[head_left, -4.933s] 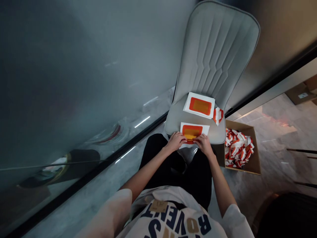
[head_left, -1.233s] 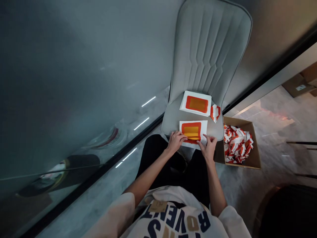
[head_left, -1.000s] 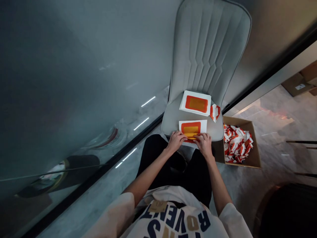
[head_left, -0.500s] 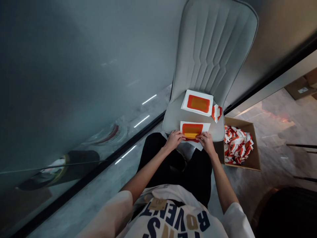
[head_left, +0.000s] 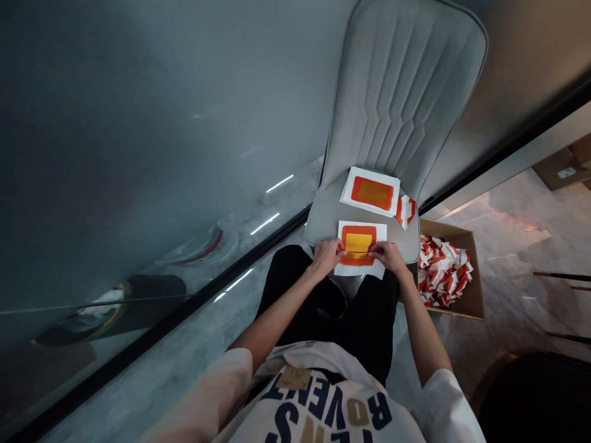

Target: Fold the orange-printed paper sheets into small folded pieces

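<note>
Head view: loose paper sheet (head_left: 353, 242) sits at the front edge of the grey chair (head_left: 410, 92) seat, near half overhanging toward the lap. Left hand (head_left: 329, 255) at its left edge, right hand (head_left: 390, 256) on its right side, both level with a cross crease in the yellow panel. Fingers narrow on both, thumb and fingertips pinching paper; exact fingertip contact too small to read. Gripping opposite ends of one line probably keeps the crease straight and the sheet from skewing. Stack of sheets (head_left: 372, 192) lies behind on the seat, likely set back to free the front while staying in reach. One folded piece (head_left: 406, 212) beside the stack's right end; cardboard box (head_left: 478, 295) on the floor right of the chair, holding a heap of folded pieces (head_left: 446, 271), presumably put there for a short reach. Sheet look: white margin, orange-red painted frame, yellow rectangle inside, brighter above the crease than below. Near edge uneven, paper not quite flat. Probably thin, holds a crease easily.
</note>
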Available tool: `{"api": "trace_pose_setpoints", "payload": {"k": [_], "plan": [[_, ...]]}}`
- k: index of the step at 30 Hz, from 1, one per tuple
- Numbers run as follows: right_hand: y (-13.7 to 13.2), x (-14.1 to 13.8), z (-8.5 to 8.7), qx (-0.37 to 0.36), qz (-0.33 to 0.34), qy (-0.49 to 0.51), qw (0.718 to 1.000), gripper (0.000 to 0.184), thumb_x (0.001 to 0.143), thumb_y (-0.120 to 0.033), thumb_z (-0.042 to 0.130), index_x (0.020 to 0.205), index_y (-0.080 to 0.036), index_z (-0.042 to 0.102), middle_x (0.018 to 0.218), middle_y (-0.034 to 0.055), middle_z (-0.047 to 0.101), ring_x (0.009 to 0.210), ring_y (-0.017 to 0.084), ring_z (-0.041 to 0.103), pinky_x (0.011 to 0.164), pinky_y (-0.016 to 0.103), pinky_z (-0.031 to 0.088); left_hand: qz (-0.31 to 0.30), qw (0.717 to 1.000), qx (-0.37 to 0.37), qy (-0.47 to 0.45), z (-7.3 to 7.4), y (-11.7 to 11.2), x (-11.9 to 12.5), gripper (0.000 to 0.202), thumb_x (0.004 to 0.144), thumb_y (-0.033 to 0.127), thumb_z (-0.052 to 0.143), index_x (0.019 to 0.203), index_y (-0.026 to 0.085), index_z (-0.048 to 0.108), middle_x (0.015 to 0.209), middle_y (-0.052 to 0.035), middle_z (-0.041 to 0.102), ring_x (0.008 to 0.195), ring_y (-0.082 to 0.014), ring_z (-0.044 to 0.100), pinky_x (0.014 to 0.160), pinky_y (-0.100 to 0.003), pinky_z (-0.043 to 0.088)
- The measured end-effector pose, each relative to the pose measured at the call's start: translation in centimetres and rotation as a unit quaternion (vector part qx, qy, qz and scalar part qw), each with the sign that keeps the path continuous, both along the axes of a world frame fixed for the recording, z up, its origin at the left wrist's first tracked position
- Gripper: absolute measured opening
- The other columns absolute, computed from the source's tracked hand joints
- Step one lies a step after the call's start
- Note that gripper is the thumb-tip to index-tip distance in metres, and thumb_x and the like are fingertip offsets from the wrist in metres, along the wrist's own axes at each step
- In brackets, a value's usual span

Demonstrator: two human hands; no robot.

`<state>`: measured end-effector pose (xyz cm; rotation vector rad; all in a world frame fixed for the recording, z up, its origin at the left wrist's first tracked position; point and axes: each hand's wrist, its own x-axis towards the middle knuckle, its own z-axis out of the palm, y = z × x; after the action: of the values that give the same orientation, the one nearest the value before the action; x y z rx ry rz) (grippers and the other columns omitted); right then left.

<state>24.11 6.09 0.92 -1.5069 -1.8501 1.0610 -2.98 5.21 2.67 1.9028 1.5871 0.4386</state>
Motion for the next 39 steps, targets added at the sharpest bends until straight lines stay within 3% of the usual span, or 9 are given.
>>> {"api": "trace_pose_setpoints", "payload": {"k": [7, 10, 15, 21, 23, 27, 30, 34, 39], "plan": [[0.3, 0.3, 0.5, -0.018, -0.020, -0.025, 0.999, 0.016, 0.070, -0.041, 0.086, 0.074, -0.025, 0.081, 0.067, 0.0017, 0.074, 0.059, 0.018, 0.064, 0.060, 0.029, 0.046, -0.003, 1.000, 0.013, 0.023, -0.1, 0.2, 0.4, 0.008, 0.088, 0.023, 0.078, 0.089, 0.022, 0.070, 0.084, -0.0027, 0.074, 0.079, -0.0216, 0.066, 0.080, -0.035, 0.045], [0.1, 0.7, 0.8, -0.011, -0.022, -0.041, 0.999, 0.016, 0.072, -0.041, 0.085, 0.074, -0.026, 0.080, 0.069, 0.0024, 0.074, 0.064, 0.019, 0.063, 0.065, 0.031, 0.048, -0.017, 0.999, 0.032, 0.029, -0.1, -0.1, 0.7, 0.004, 0.089, 0.020, 0.075, 0.090, 0.021, 0.071, 0.090, -0.0061, 0.072, 0.092, -0.0260, 0.064, 0.090, -0.040, 0.044], [-0.6, 1.1, 1.2, 0.039, 0.008, -0.083, 0.996, 0.024, 0.086, -0.048, 0.075, 0.082, -0.025, 0.080, 0.077, 0.0054, 0.074, 0.082, 0.025, 0.063, 0.078, 0.035, 0.048, -0.115, 0.987, 0.109, 0.035, -0.4, -0.4, 2.2, 0.026, 0.092, 0.006, 0.058, 0.109, 0.021, 0.072, 0.110, -0.0116, 0.066, 0.112, -0.0301, 0.055, 0.097, -0.043, 0.041], [-1.2, 0.9, 1.2, 0.065, 0.020, -0.095, 0.993, 0.028, 0.096, -0.047, 0.065, 0.087, -0.025, 0.080, 0.085, 0.0070, 0.072, 0.087, 0.025, 0.062, 0.084, 0.037, 0.048, -0.181, 0.977, 0.110, -0.011, -1.5, -0.4, 3.8, 0.023, 0.103, 0.028, 0.056, 0.118, 0.023, 0.073, 0.107, -0.0090, 0.066, 0.108, -0.0263, 0.056, 0.102, -0.041, 0.041], [-2.0, 0.8, 1.1, 0.083, -0.020, -0.086, 0.993, 0.029, 0.095, -0.049, 0.066, 0.094, -0.023, 0.079, 0.094, 0.0091, 0.069, 0.089, 0.025, 0.062, 0.086, 0.038, 0.050, -0.177, 0.978, 0.104, -0.027, -2.0, -0.5, 3.9, 0.024, 0.104, 0.029, 0.056, 0.119, 0.024, 0.073, 0.105, -0.0079, 0.067, 0.106, -0.0250, 0.057, 0.100, -0.040, 0.042], [-4.9, 0.4, 0.8, 0.115, -0.209, -0.086, 0.967, 0.047, 0.087, -0.059, 0.073, 0.111, -0.019, 0.068, 0.104, 0.0123, 0.065, 0.087, 0.026, 0.061, 0.084, 0.039, 0.051, -0.158, 0.979, 0.113, -0.061, -2.8, -0.8, 3.8, 0.023, 0.104, 0.028, 0.058, 0.118, 0.025, 0.076, 0.100, -0.0066, 0.067, 0.100, -0.0236, 0.058, 0.098, -0.038, 0.043], [-7.1, 0.1, 0.7, 0.073, -0.289, -0.044, 0.953, 0.057, 0.084, -0.064, 0.075, 0.116, -0.020, 0.058, 0.092, 0.0079, 0.068, 0.078, 0.024, 0.062, 0.077, 0.036, 0.051, -0.158, 0.978, 0.117, -0.069, -2.9, -0.8, 3.8, 0.024, 0.105, 0.027, 0.056, 0.117, 0.025, 0.077, 0.099, -0.0060, 0.067, 0.099, -0.0227, 0.059, 0.097, -0.037, 0.042], [-8.0, -0.4, 0.5, -0.008, -0.268, 0.083, 0.960, 0.061, 0.084, -0.066, 0.072, 0.123, -0.023, 0.054, 0.080, 0.0010, 0.071, 0.064, 0.020, 0.061, 0.062, 0.031, 0.046, -0.157, 0.980, 0.109, -0.065, -2.8, -0.7, 3.8, 0.023, 0.105, 0.027, 0.057, 0.115, 0.026, 0.077, 0.099, -0.0057, 0.068, 0.099, -0.0224, 0.059, 0.097, -0.037, 0.042], [-7.0, -0.1, -0.1, -0.065, -0.231, 0.182, 0.953, 0.057, 0.078, -0.065, 0.078, 0.114, -0.022, 0.068, 0.071, 0.0000, 0.069, 0.064, 0.020, 0.062, 0.061, 0.031, 0.048, -0.158, 0.980, 0.104, -0.057, -2.7, -0.6, 3.8, 0.022, 0.105, 0.028, 0.057, 0.114, 0.024, 0.077, 0.102, -0.0063, 0.069, 0.101, -0.0227, 0.060, 0.097, -0.038, 0.041]]}}
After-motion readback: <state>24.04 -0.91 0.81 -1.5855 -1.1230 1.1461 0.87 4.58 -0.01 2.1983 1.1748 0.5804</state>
